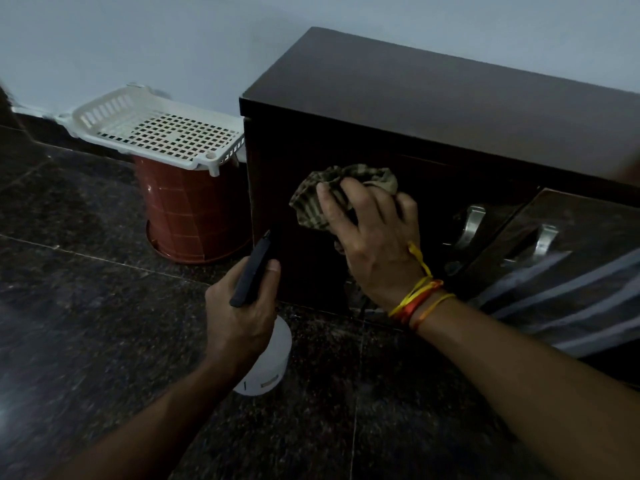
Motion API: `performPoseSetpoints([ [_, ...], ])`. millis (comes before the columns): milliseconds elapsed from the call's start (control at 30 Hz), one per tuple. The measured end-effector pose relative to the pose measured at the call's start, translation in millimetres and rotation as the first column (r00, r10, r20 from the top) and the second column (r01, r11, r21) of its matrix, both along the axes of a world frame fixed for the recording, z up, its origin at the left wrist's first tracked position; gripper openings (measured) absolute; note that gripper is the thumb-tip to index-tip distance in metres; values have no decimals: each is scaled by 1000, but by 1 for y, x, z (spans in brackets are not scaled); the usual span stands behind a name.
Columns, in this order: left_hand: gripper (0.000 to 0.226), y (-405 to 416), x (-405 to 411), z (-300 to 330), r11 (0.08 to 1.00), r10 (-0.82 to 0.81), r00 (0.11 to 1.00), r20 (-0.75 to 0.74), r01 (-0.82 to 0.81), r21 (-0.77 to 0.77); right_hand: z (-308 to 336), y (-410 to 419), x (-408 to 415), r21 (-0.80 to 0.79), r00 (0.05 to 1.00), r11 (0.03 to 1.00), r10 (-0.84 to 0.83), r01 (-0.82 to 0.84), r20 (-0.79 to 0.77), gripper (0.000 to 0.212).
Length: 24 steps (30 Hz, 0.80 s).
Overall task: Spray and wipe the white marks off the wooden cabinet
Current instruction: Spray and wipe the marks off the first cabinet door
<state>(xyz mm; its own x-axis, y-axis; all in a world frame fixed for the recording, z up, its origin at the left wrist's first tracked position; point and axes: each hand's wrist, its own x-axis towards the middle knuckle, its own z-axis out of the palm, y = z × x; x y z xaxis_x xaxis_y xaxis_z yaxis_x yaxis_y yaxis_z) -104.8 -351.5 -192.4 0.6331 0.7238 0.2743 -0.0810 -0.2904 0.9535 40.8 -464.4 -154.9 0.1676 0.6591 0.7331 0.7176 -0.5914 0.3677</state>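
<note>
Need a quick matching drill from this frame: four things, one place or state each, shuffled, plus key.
Things:
1. cloth
2. spray bottle
3. white basket
4. red bucket

Places/states:
A. upside down on the floor, left of the cabinet
B. gripped in the left hand
C. resting on top of the bucket
D. pressed to the cabinet front by the right hand

Pairs: 1-D, 2-B, 3-C, 4-A
</note>
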Motion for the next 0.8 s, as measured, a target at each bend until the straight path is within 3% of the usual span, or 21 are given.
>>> performPoseSetpoints([
  [333,29,-3,1,-2,1000,-18,1000,2,18,-6,1,-29,2,154,995,984,-84,90,-48,43],
  [400,22,-4,1,-1,1000,-19,1000,-8,19,-15,-4,-24,0,171,995,982,-72,83,-70,40],
  [633,17,-5,0,0,999,-34,999,-22,34,2,-54,-33,-2,9,986,997,-76,78,-148,40],
  [800,26,-3,3,-11,1000,-22,999,-39,22,14,-34,-34,-3,146,965,988,-18,58,-262,35],
])
